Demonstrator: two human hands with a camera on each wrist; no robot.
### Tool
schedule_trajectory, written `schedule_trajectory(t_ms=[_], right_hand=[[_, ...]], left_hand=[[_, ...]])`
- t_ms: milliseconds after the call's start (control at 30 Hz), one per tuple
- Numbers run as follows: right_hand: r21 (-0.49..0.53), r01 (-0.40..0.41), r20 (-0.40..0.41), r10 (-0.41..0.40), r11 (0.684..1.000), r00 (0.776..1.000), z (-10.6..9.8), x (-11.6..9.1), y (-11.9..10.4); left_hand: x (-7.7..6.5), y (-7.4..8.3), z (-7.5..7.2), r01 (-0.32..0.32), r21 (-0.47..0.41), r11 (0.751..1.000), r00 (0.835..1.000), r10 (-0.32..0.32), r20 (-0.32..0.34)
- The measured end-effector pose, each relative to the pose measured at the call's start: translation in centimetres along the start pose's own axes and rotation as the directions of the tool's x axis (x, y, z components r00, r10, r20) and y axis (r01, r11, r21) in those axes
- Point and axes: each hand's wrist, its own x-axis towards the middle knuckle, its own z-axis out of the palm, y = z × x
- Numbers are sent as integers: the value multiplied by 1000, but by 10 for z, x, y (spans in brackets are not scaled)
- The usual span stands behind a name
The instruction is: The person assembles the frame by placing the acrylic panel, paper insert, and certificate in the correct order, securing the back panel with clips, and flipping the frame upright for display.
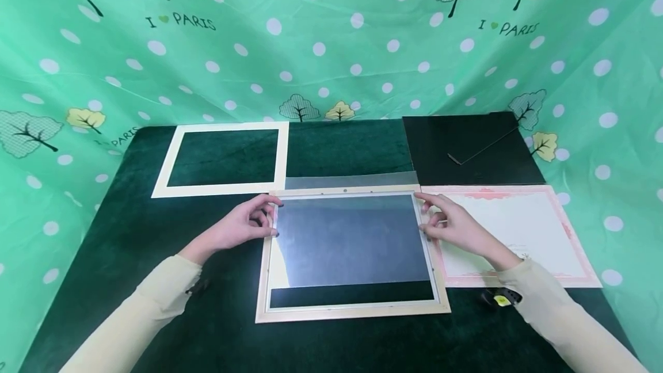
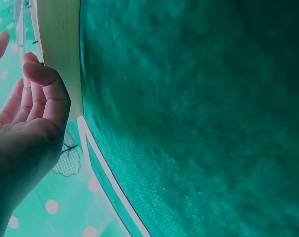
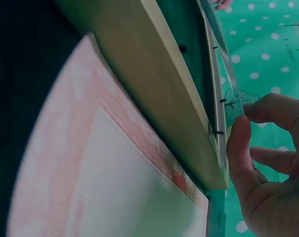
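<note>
Pinching clear sheet (image 1: 357, 240) in left hand (image 1: 244, 223) and right hand (image 1: 456, 224), seemingly unseated above wooden frame (image 1: 352, 312), with white mat (image 1: 281, 157) unplaced beyond left grip.
</note>
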Motion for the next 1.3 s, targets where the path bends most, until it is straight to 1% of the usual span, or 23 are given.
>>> schedule_trajectory(t_ms=[100, 167, 333, 500, 667, 800, 1033, 1300], right_hand=[[5, -14, 1, 14, 1000, 1000, 3, -6, -3], [10, -9, 3, 9, 1000, 1000, 5, -9, -4], [-7, -1, 6, 1, 1000, 1000, 9, -15, -8], [-42, -6, 17, 7, 999, 1000, 15, -19, -10], [-76, 5, 7, -4, 997, 1000, 19, -25, -11], [-88, 20, -3, -20, 996, 1000, 21, -29, -11], [-98, 30, -13, -32, 995, 999, 21, -31, -11], [-109, 14, -3, -15, 994, 1000, 21, -30, -10]], left_hand=[[-4, 3, 3, 8, 60, 998, 1000, -9, 8], [-6, 6, 4, 7, 106, 994, 1000, -8, 11], [-13, 8, 8, 11, 169, 986, 1000, -14, 17], [-20, 9, 9, 21, 189, 982, 999, -25, 21], [-26, 5, 11, -7, 183, 983, 999, 1, 36], [-27, 5, 13, -41, 190, 981, 998, 33, 45], [-26, 6, 16, -31, 207, 978, 999, 24, 37], [-23, 4, 18, -68, 244, 967, 998, 62, 31]])
